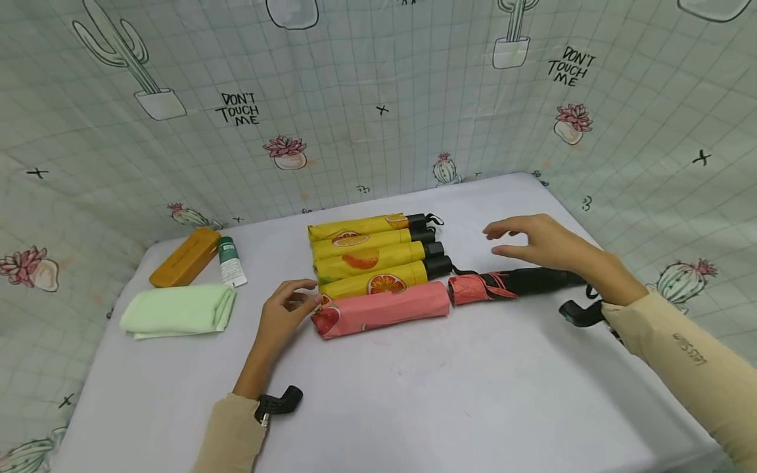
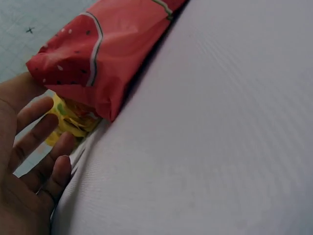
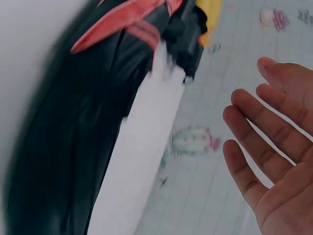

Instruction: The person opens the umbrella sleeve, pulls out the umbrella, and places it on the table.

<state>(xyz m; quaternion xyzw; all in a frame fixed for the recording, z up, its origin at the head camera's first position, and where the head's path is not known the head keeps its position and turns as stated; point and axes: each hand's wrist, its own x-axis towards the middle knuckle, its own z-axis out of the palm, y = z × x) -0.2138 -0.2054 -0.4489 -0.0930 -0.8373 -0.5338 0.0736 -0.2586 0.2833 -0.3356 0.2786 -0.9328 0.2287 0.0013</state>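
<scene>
Hovering right hand above black umbrella.

Bare table in front of me gives both my hands room. The pink umbrella, the yellow umbrellas behind it and the black umbrella form a barrier across the middle; towel crowds the left

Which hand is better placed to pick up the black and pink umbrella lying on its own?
Probably the right hand: it hovers open just above the black and pink umbrella. The left hand is at the far end of the pink watermelon umbrella, beside the yellow umbrellas.
</scene>
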